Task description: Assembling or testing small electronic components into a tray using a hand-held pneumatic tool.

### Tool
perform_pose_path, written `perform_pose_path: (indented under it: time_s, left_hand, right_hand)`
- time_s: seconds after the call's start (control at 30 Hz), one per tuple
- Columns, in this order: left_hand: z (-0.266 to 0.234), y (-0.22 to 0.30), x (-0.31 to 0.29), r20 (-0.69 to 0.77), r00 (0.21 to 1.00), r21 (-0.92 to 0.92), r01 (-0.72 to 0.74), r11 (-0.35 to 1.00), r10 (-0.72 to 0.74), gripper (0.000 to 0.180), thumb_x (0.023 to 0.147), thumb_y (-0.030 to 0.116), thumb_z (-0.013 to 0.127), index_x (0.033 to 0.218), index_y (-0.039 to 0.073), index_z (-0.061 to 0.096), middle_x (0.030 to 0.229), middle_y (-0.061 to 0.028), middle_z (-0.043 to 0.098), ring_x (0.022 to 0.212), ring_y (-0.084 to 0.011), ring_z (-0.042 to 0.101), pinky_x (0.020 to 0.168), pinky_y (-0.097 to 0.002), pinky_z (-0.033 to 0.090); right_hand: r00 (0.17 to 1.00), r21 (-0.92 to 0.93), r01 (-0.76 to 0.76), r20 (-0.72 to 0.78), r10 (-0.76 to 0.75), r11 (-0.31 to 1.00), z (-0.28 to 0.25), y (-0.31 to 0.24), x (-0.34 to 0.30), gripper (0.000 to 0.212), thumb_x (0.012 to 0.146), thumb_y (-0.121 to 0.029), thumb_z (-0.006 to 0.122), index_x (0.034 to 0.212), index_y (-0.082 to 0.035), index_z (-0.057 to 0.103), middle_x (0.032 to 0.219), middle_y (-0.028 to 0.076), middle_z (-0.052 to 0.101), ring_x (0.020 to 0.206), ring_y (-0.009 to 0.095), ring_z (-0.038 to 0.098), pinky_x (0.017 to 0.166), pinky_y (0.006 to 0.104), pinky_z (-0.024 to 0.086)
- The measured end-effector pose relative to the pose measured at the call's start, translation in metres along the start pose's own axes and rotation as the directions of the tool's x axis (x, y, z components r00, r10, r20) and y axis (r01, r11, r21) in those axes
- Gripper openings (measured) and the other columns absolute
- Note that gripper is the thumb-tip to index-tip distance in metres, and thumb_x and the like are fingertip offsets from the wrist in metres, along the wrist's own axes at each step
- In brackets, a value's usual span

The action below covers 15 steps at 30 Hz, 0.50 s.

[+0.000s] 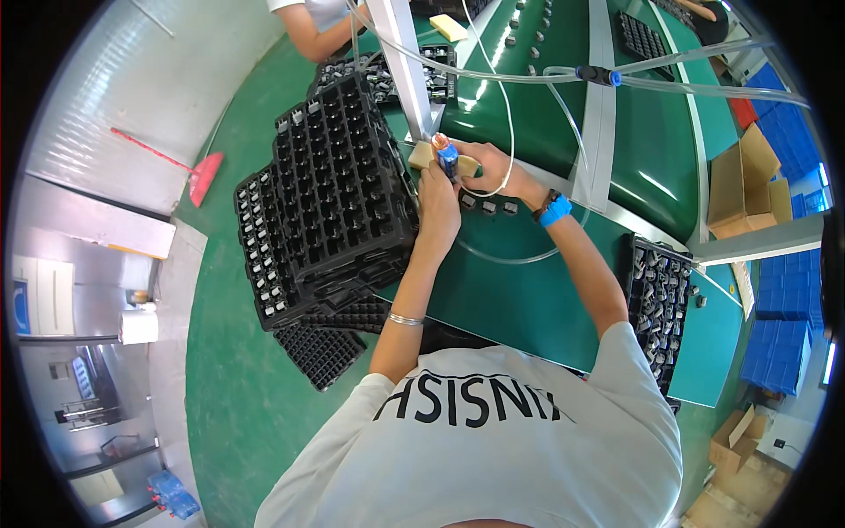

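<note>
In front of me, over the green table, my two hands meet at a small blue cylinder with an orange top (448, 158). My left hand (438, 198) is closed, its fingers round the lower part of the cylinder. Close against it, my right hand (495, 169) has curled fingers; what they grip is partly hidden. A thin white tube (510, 132) hangs down and curves in under the right hand. A pale yellow sponge-like block (421, 156) lies just behind the left fingers. Several small grey metal parts (488, 209) sit on the table just right of my hands.
Stacked black compartment trays (330, 189) rise on the left, some holding parts. Another filled black tray (660, 308) lies at the right. A white post (400, 62) stands ahead; clear hoses (687, 86) cross above the green conveyor (546, 132). A co-worker's arm (321, 37) is at the far left.
</note>
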<state>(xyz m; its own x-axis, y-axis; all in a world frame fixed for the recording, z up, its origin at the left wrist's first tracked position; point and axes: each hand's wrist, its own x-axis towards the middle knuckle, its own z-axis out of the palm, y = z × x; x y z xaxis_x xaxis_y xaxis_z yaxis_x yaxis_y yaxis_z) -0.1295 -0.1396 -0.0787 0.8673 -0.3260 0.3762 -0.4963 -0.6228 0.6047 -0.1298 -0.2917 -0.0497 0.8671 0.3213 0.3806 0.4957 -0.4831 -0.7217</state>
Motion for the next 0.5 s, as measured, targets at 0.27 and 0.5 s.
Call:
perform_pose_path:
  time_s: [0.27,0.5]
  left_hand:
    - [-0.004,0.006,0.003,0.053,0.998,0.04,0.032,0.999,-0.034,0.021,0.079,0.004,0.055,0.095,-0.005,0.045,0.085,-0.023,0.051,0.082,-0.0398,0.052,0.069,-0.0464,0.042]
    - [-0.001,0.003,0.0,0.001,1.0,0.009,0.009,1.0,-0.009,0.021,0.078,0.001,0.054,0.095,-0.005,0.044,0.084,-0.0232,0.051,0.079,-0.0409,0.053,0.067,-0.0471,0.042]
  right_hand:
    - [0.999,-0.036,0.017,0.043,-0.016,0.999,-0.004,-0.004,0.003,0.066,0.058,-0.008,0.062,0.122,-0.004,0.045,0.094,0.021,0.059,0.081,0.038,0.057,0.075,0.0378,0.046]
    - [0.999,-0.142,0.028,0.044,-0.022,0.989,0.0,0.0,0.003,0.064,0.058,-0.012,0.063,0.12,-0.005,0.048,0.097,0.017,0.06,0.088,0.032,0.056,0.081,0.0391,0.041]
